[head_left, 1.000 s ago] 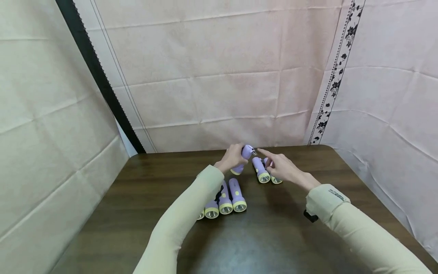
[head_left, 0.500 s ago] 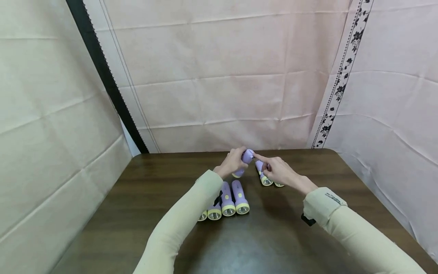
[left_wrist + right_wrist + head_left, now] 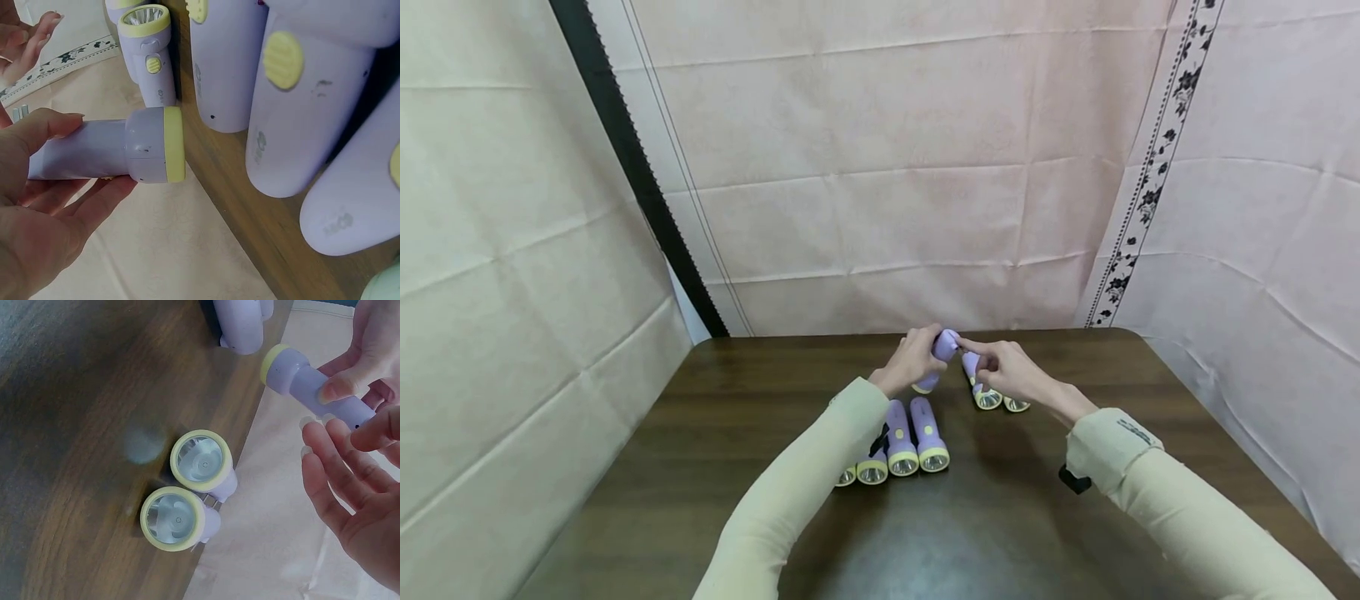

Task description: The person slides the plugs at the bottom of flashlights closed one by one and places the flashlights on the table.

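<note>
My left hand [image 3: 912,360] grips a lilac flashlight [image 3: 945,347] with a yellow rim, raised over the table's far part. In the left wrist view its yellow-rimmed head points right; two small metal prongs [image 3: 21,112] show beside the thumb. My right hand [image 3: 1011,371] reaches in with its index finger extended, the tip touching the flashlight's tail end. In the right wrist view its other fingers [image 3: 344,469] are loosely bent, beneath the flashlight. Beside the right hand lie two similar flashlights [image 3: 988,399], partly hidden by it.
Several more lilac flashlights [image 3: 929,433] lie side by side in a row nearer me, partly covered by the left sleeve. Their lenses face me. The dark wooden table [image 3: 1037,517] has its far edge near the hands, and pale cloth [image 3: 917,208] hangs behind.
My right index finger has moved left onto the held flashlight's tail, where metal prongs showed a second ago. Over the last half second the hands have hardly moved; the view has shifted slightly.
</note>
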`<control>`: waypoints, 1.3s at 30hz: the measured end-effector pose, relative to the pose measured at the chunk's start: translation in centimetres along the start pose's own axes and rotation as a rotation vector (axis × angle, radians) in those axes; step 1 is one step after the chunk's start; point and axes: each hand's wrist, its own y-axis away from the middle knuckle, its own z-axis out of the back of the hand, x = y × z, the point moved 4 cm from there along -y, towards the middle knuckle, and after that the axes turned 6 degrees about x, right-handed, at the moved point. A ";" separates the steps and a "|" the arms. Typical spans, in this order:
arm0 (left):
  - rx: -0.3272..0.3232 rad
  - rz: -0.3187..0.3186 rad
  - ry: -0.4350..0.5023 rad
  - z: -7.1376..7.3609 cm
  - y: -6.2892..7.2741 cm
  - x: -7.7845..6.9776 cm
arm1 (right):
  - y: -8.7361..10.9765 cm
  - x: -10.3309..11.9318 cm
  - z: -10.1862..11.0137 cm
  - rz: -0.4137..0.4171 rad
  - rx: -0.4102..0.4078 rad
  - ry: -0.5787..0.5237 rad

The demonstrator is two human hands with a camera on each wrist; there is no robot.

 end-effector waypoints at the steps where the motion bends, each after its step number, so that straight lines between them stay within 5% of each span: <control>1: 0.000 0.000 -0.001 -0.1 0.0 -0.1 | 0.0 0.0 0.0 -0.002 -0.002 -0.004; 21: 0.024 -0.020 -0.025 -0.6 0.0 -0.9 | 0.0 -0.3 0.1 -0.003 -0.012 -0.035; 27: 0.045 0.101 -0.099 -0.3 -0.1 -1.4 | -0.1 0.0 0.4 -0.004 -0.005 0.010; 39: 0.145 0.342 -0.026 -1.8 0.3 -2.2 | -0.5 0.8 0.4 -0.055 -0.001 0.069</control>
